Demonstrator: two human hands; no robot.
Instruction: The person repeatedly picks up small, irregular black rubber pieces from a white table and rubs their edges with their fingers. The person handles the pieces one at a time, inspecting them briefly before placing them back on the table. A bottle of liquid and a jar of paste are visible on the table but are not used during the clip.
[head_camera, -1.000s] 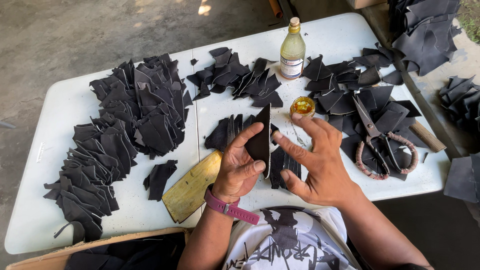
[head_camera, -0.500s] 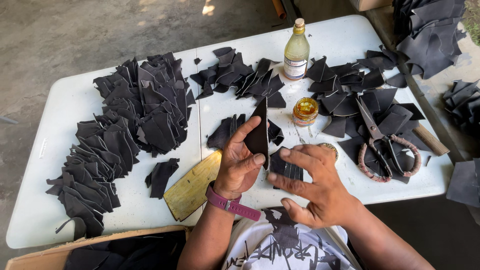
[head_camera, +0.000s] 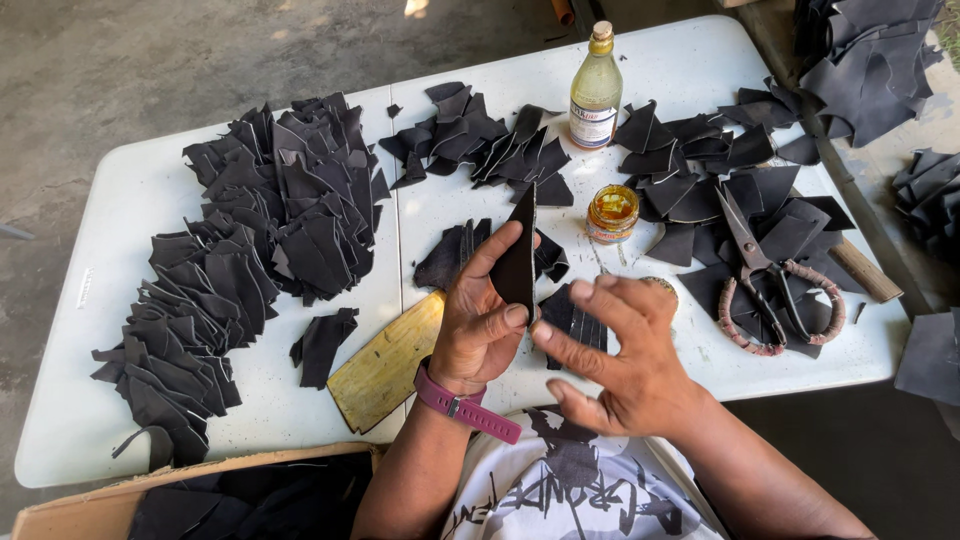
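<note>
Beyond the hands, a tall glass bottle (head_camera: 596, 86) with a white label stands on the bench (head_camera: 120, 200); a small amber jar (head_camera: 612, 213) sits nearer. The left hand (head_camera: 482, 315) pinches an upright black leather piece (head_camera: 518, 260). The right hand (head_camera: 622, 352), fingers loosely spread, touches its lower edge.

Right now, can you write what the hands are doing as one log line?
left hand: holds black leather piece upright | right hand: fingertip at its lower edge | nearby: glue jar, scissors
</note>
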